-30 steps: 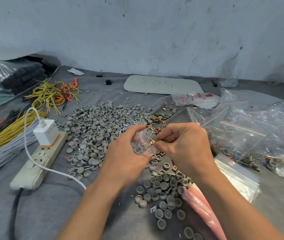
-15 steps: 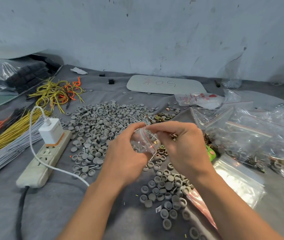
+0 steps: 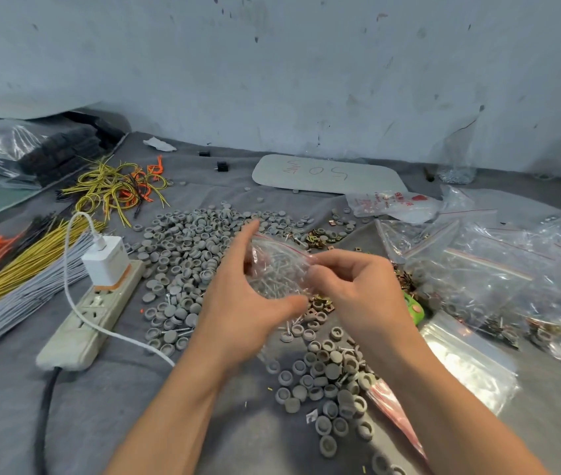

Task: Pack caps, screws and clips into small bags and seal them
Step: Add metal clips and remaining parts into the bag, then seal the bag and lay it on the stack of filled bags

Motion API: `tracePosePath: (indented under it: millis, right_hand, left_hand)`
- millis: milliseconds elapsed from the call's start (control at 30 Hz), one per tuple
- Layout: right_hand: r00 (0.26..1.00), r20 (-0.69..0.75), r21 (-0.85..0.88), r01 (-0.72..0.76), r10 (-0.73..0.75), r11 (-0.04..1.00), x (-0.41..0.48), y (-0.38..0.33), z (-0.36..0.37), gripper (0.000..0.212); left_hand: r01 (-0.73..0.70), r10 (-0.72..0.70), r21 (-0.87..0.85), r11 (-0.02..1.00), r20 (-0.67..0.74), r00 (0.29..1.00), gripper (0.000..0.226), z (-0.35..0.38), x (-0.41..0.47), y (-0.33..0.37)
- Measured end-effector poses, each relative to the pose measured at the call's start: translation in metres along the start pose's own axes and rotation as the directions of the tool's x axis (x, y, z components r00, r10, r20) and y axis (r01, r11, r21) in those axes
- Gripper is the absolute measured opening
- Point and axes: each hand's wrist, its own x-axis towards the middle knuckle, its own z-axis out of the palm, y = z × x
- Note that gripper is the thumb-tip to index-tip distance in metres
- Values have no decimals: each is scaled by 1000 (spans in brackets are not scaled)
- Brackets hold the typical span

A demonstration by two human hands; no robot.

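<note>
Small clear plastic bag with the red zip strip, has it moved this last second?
Yes, upward: the small clear plastic bag has its red strip level with the top of the white plug-in charger; earlier it sat lower.

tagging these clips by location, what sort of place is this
Likely a workshop packing bench: a heap of grey caps, filled bags piled at right, and a small bag of screws held up.

One cam, head-worn, wide-angle. Looks fwd & down across the cloth-covered tabletop (image 3: 66,423) toward its far edge at the wall (image 3: 306,63). Close in: forearms enter from the bottom, left hand (image 3: 238,313) & right hand (image 3: 357,293) mid-frame.
</note>
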Motion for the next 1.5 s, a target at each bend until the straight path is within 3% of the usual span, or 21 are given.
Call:
tracePosePath:
  millis: [100, 167, 200, 700, 867, 1133, 1267, 1400, 1500]
  right_hand:
    - [1000, -9, 81, 24, -23, 996, 0, -3, -8, 12]
    - [999, -25, 129, 26, -23, 991, -1, -2, -10, 12]
    - [999, -31, 139, 25, -20, 990, -1, -1, -11, 11]
    - [998, 9, 236, -55, 55, 970, 8, 2, -11, 19]
    - [993, 94, 191, -86, 69, 978, 4, 3, -6, 14]
    - [996, 41, 280, -86, 77, 956, 7, 3, -5, 22]
    - [996, 64, 253, -74, 60, 965, 7, 4, 0, 28]
    - [995, 94, 186, -46, 29, 981, 3, 4, 7, 20]
    - [998, 61, 215, -39, 26, 976, 4, 4, 12, 18]
  left_hand:
    - [61, -85, -412, 909, -40, 996, 55, -8, 4, 0]
    - [52, -106, -474, 879, -89, 990, 16, -12, 6, 1]
    - [57, -118, -482, 874, -97, 988, 9, -13, 7, 0]
    - [99, -192, -450, 888, -166, 967, 16, -16, 11, -5]
    - [115, -187, -448, 886, -118, 975, 5, -21, 10, -7]
    - [142, -191, -464, 874, -60, 980, 3, -22, 8, -6]
    - [165, -207, -454, 876, -45, 977, 12, -22, 10, -10]
    - [151, -176, -483, 863, -6, 984, 5, -20, 7, -7]
    - [134, -146, -508, 851, 16, 989, 15, -16, 5, -4]
